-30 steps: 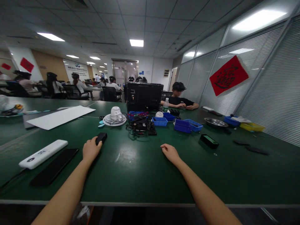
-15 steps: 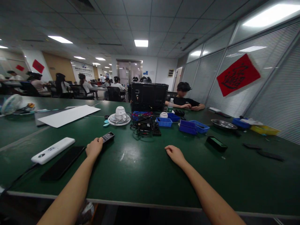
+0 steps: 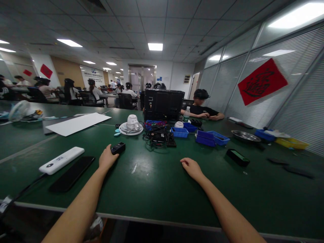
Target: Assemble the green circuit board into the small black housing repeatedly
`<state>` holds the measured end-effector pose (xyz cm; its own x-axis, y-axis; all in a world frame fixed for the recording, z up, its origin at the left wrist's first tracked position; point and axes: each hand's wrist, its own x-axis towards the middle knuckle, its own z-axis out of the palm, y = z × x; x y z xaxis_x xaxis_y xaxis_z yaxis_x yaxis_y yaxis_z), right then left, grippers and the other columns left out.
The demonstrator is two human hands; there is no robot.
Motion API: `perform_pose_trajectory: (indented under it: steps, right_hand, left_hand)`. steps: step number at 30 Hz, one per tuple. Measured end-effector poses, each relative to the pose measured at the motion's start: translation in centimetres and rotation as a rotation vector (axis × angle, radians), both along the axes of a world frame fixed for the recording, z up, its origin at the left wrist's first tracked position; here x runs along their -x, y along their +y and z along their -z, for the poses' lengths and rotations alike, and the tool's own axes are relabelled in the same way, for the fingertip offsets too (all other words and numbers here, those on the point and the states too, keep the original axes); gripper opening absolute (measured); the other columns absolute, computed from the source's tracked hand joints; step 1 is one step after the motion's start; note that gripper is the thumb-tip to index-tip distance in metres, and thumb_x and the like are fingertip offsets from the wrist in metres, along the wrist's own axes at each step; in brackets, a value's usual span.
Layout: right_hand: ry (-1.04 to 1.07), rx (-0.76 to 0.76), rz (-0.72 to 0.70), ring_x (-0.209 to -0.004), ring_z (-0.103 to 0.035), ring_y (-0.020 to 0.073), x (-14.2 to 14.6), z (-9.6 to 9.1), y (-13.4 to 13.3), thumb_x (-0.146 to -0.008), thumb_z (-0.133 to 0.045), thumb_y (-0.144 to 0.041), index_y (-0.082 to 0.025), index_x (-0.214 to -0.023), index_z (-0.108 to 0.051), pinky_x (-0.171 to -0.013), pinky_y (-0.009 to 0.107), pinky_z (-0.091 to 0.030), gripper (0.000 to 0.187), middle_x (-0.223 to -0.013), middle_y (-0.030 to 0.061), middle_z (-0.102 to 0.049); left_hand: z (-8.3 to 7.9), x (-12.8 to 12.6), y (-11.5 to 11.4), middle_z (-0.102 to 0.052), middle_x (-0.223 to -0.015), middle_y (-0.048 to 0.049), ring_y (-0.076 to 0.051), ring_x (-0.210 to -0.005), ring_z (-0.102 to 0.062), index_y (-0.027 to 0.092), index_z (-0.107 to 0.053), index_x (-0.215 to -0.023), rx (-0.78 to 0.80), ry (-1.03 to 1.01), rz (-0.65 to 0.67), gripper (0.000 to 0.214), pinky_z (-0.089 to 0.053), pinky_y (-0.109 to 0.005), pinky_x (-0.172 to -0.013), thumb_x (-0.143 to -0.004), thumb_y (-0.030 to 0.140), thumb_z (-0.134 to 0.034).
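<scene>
My left hand (image 3: 107, 158) is closed around the near end of a small black handheld device (image 3: 118, 148), its thumb along the right side. The device is low over the green table, and I cannot tell whether it touches. My right hand (image 3: 191, 168) rests on the tabletop with fingers curled in and nothing visible in them. To the left of my left hand lie a flat black slab like a phone (image 3: 72, 173) and a white oblong device (image 3: 62, 160) with a small display and a black cable. A black box with a green top (image 3: 238, 157) sits right of my right hand.
Beyond my hands are a white fan head (image 3: 131, 127), tangled black cables and electronics (image 3: 157, 137), blue bins (image 3: 179, 132) and a black monitor-like casing (image 3: 164, 104). A metal bowl (image 3: 245, 136) and a yellow tray (image 3: 291, 143) stand at right. A co-worker (image 3: 202, 106) sits across the table.
My left hand has shifted its grip, and the black device is turned so its display and buttons show less. My right hand stays in place; the whole view has swung slightly.
</scene>
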<state>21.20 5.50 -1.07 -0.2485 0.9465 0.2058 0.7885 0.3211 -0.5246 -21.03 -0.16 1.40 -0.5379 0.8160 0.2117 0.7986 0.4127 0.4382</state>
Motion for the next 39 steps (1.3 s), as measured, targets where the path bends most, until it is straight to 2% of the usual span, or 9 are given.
perform_pose_trajectory:
  steps: [4, 7, 15, 20, 26, 29, 32, 36, 39]
  right_hand:
    - [-0.012, -0.005, -0.007, -0.086, -0.058, 0.0157, -0.1, 0.2, 0.1, -0.077, -0.041, -0.022, -0.018, -0.091, -0.064, -0.075, 0.025, -0.041, 0.027, -0.097, 0.0042, -0.064]
    - [-0.026, -0.028, -0.012, -0.087, -0.057, 0.0161, -0.1, 0.4, 0.2, -0.077, -0.041, -0.022, -0.018, -0.09, -0.065, -0.077, 0.026, -0.041, 0.028, -0.096, 0.0046, -0.064]
    - [0.056, -0.042, -0.014, -0.083, -0.058, 0.0166, 0.5, 0.1, -0.2, -0.076, -0.041, -0.024, -0.019, -0.087, -0.066, -0.075, 0.026, -0.041, 0.028, -0.092, 0.0037, -0.065]
    - [0.299, 0.011, -0.069, -0.071, -0.058, 0.0167, 4.3, -0.6, -2.4, -0.079, -0.04, -0.033, -0.015, -0.093, -0.064, -0.067, 0.027, -0.043, 0.034, -0.079, 0.0054, -0.065]
    - [0.424, 0.092, -0.266, -0.085, -0.057, 0.0159, 11.1, 0.0, -4.9, -0.079, -0.047, -0.042, -0.017, -0.12, -0.051, -0.078, 0.028, -0.043, 0.049, -0.107, 0.0077, -0.06]
    - [0.353, 0.096, -0.281, -0.092, -0.056, 0.0203, 12.9, 0.2, -5.1, -0.073, -0.054, -0.044, -0.016, -0.118, -0.054, -0.084, 0.033, -0.041, 0.052, -0.106, 0.0091, -0.06]
    - [0.457, 0.128, -0.248, -0.095, -0.056, 0.022, 13.0, 0.1, -4.7, -0.066, -0.061, -0.036, -0.015, -0.111, -0.057, -0.086, 0.034, -0.041, 0.049, -0.106, 0.009, -0.061]
    - [0.851, 0.267, -0.175, -0.094, -0.057, 0.0221, 12.2, 0.2, -3.9, -0.063, -0.061, -0.033, -0.013, -0.111, -0.055, -0.079, 0.033, -0.045, 0.052, -0.107, 0.01, -0.06]
    - [1.058, 0.3, -0.137, -0.094, -0.057, 0.0223, 11.4, 0.3, -3.0, -0.061, -0.062, -0.033, -0.014, -0.113, -0.051, -0.073, 0.032, -0.047, 0.057, -0.109, 0.0107, -0.059]
  left_hand:
    - [-0.4, -0.4, -0.2, -0.058, -0.112, -0.0128, -0.026, -0.101, -0.056, 0.015, -0.045, -0.116, 0.018, -0.059, 0.041, 0.054, -0.043, -0.03, -0.078, -0.069, 0.037, -0.057]
    - [-0.5, -1.2, -0.2, -0.061, -0.106, -0.0086, -0.023, -0.096, -0.058, 0.019, -0.046, -0.112, 0.013, -0.106, 0.156, 0.05, -0.043, -0.028, -0.076, -0.066, 0.034, -0.059]
    - [-0.8, -4.5, -0.8, -0.058, -0.101, -0.0017, -0.019, -0.093, -0.055, 0.019, -0.048, -0.106, -0.01, -0.387, 0.73, 0.048, -0.04, -0.028, -0.083, -0.06, 0.024, -0.061]
    - [-1.1, -6.6, -1.1, -0.058, -0.09, 0.0003, -0.016, -0.082, -0.054, 0.018, -0.046, -0.108, 0.094, -0.58, 0.975, 0.049, -0.042, -0.026, -0.074, -0.059, 0.015, -0.054]
    - [-0.9, -7.6, -1.0, -0.058, -0.095, -0.001, -0.016, -0.087, -0.053, 0.017, -0.051, -0.105, 0.059, -0.528, 0.974, 0.052, -0.042, -0.026, -0.077, -0.055, 0.008, -0.048]
    - [-0.3, -8.4, -1.0, -0.058, -0.102, -0.0027, -0.018, -0.095, -0.052, 0.017, -0.054, -0.103, -0.046, -0.457, 0.977, 0.052, -0.04, -0.029, -0.086, -0.053, 0.006, -0.047]
    - [0.5, -9.9, -0.7, -0.056, -0.11, -0.0043, -0.019, -0.104, -0.05, 0.019, -0.052, -0.109, -0.184, -0.466, 0.907, 0.059, -0.036, -0.031, -0.094, -0.053, 0.002, -0.047]
    - [1.5, -13.2, 0.6, -0.061, -0.103, -0.007, -0.017, -0.086, -0.06, 0.016, -0.036, -0.126, -0.227, -0.778, 0.616, 0.068, -0.046, -0.031, -0.083, -0.062, 0.008, -0.055]
    - [2.0, -16.3, 1.5, -0.065, -0.097, -0.009, -0.017, -0.083, -0.062, 0.013, -0.039, -0.124, -0.154, -1.092, 0.696, 0.054, -0.049, -0.03, -0.076, -0.072, 0.019, -0.053]
